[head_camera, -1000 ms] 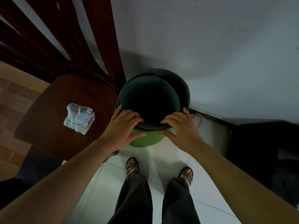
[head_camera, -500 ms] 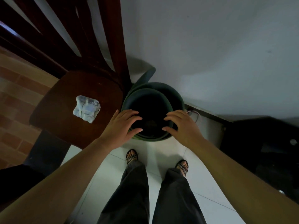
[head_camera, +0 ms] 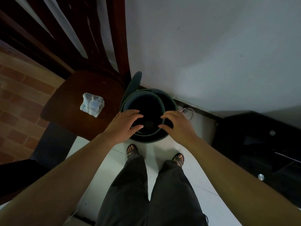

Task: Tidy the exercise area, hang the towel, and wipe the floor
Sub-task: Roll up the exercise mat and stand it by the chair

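**Step in hand: stowing the rolled mat [head_camera: 169, 101] in the corner.**

The rolled mat stands on end on the floor [head_camera: 154, 149], between the chair [head_camera: 68, 115] and the wall [head_camera: 211, 54]. Your left hand [head_camera: 123, 126] and right hand [head_camera: 179, 126] are apart over its near rim, fingers loosely spread and gripping nothing; contact with the rim cannot be confirmed. Next, check that the mat stands unaided. Then reach left for the folded cloth [head_camera: 92, 105] on the chair seat, probably the towel to hang.
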`<state>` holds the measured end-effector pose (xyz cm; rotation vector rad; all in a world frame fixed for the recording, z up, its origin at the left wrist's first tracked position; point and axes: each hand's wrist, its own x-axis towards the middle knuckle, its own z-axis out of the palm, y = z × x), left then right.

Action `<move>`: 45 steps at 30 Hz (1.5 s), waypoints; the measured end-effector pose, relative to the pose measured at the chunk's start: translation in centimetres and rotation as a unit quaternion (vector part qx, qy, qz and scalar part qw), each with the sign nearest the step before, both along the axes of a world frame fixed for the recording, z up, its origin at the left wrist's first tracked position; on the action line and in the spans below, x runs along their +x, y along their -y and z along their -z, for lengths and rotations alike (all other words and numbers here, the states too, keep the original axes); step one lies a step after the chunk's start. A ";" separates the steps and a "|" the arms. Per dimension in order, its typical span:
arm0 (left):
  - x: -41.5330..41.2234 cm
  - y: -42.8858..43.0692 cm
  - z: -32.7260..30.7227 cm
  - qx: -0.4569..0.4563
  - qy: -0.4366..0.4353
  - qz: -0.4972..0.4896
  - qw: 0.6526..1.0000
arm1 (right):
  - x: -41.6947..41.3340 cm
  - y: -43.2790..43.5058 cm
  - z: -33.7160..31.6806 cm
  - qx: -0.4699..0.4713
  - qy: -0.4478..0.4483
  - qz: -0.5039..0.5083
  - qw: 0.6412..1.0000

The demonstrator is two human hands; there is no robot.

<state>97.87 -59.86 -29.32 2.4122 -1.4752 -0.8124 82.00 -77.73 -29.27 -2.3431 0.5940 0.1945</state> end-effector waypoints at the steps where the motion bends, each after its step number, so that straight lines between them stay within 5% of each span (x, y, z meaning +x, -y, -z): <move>1: 0.0 0.1 -1.0 -0.002 -0.002 -0.002 1.000 | -0.1 -0.2 -0.8 0.006 -0.003 0.001 1.000; 20: 4.3 -0.4 -16.8 -0.134 0.037 0.025 0.990 | 1.4 -4.4 -18.4 -0.017 0.025 0.098 0.995; 34: 4.7 3.6 -17.1 -0.134 -0.006 0.167 0.977 | -2.8 -5.4 -20.1 0.003 0.036 0.296 0.955; 45: -6.1 8.7 -20.0 -0.108 -0.020 0.299 0.948 | -14.9 -7.4 -20.8 0.059 0.032 0.413 0.908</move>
